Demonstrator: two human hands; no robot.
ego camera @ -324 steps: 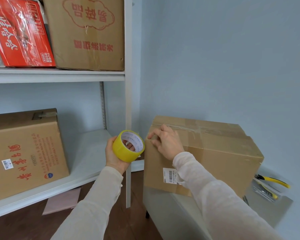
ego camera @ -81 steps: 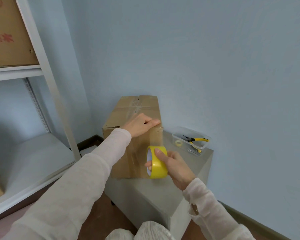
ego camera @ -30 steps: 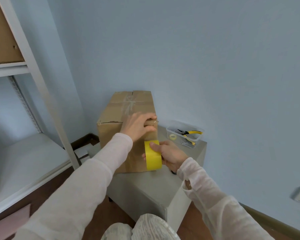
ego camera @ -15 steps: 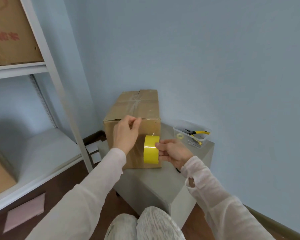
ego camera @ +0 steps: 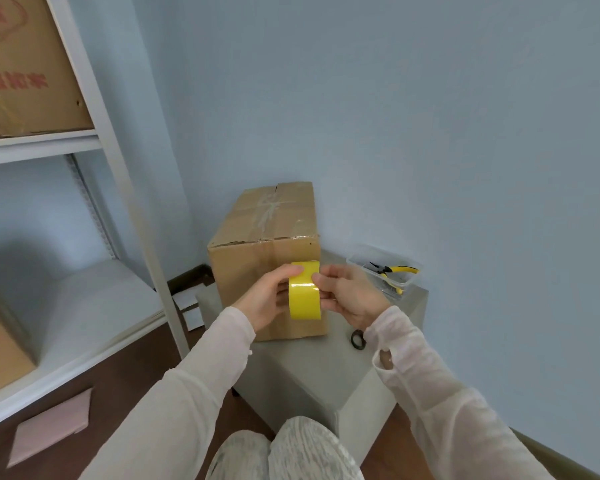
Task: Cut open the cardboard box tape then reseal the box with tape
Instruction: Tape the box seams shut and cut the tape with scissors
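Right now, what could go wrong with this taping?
Both the left hand and the right hand grip the tape roll, so nothing steadies the box; a tug might slide it on the grey stool. The right sleeve is close to a small black ring and could sweep it off.

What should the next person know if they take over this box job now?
Hands: left hand and right hand both grip the yellow tape roll before the near side of the box.
Box: on the grey stool, flaps closed.
Done: clear tape lies along the top seam.
Left: I cannot tell if the seal is complete; check it, then tape further if needed.
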